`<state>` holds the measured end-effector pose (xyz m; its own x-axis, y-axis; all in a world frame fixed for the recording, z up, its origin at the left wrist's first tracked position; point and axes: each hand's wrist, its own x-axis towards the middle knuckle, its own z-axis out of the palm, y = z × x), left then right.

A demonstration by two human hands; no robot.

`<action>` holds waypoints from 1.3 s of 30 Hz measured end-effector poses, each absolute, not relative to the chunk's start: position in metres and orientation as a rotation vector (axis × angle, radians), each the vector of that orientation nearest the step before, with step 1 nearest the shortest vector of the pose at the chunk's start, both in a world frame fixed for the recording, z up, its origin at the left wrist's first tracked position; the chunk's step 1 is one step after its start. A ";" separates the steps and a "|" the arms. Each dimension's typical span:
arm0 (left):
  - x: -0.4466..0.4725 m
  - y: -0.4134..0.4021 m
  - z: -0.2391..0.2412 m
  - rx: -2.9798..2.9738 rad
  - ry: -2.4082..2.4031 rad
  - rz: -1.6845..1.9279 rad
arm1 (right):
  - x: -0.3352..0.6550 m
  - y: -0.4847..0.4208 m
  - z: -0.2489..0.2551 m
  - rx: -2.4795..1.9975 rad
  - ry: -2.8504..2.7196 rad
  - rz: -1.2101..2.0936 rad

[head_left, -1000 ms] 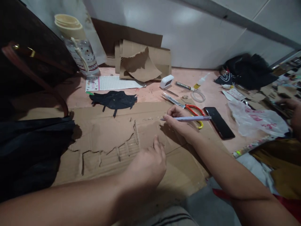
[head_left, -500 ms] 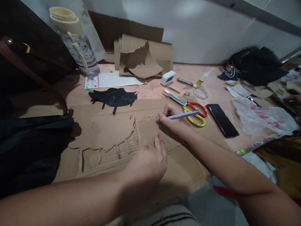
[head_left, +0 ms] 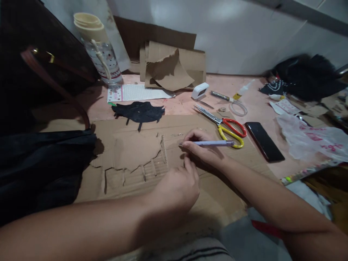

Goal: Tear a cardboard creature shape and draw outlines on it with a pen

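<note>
My right hand (head_left: 201, 146) is closed round a purple pen (head_left: 213, 143), its tip at or just over a cardboard piece (head_left: 174, 150). Just below it my left hand (head_left: 179, 186) rests on the cardboard. Its index finger points forward, partly bent, and I see nothing held; the other fingers are partly hidden. Left of both hands, a ragged cut-out edge with narrow strips runs through the cardboard sheet (head_left: 136, 152). Beyond it lies a black spiky-edged cut-out (head_left: 140, 111). Scissors (head_left: 221, 125) with one red and one yellow handle lie just beyond my right hand.
A phone (head_left: 265, 141) and a plastic bag (head_left: 312, 136) lie to the right. Behind are a bottle (head_left: 100, 54), folded cardboard (head_left: 176, 67), a white device (head_left: 200, 90), a marker (head_left: 220, 96) and a glue bottle (head_left: 240, 92). Black fabric (head_left: 40, 170) covers the left side.
My right hand and the pen have come down a little, closer to my left hand, and the pen lies flatter. The whole view has shifted slightly.
</note>
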<state>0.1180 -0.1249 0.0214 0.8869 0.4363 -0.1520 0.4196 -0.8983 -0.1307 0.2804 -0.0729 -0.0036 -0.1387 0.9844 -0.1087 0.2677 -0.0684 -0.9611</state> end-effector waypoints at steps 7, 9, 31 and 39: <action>0.116 -0.126 0.029 -2.967 -0.685 0.362 | 0.283 -0.070 -0.010 -1.463 -1.479 1.090; 0.115 -0.126 0.031 -2.960 -0.684 0.346 | 0.282 -0.070 -0.009 -1.475 -1.497 1.056; 0.117 -0.125 0.025 -2.956 -0.708 0.314 | 0.282 -0.068 -0.009 -1.433 -1.563 1.159; 0.116 -0.126 0.024 -2.964 -0.728 0.262 | 0.281 -0.067 -0.005 -1.439 -1.619 1.087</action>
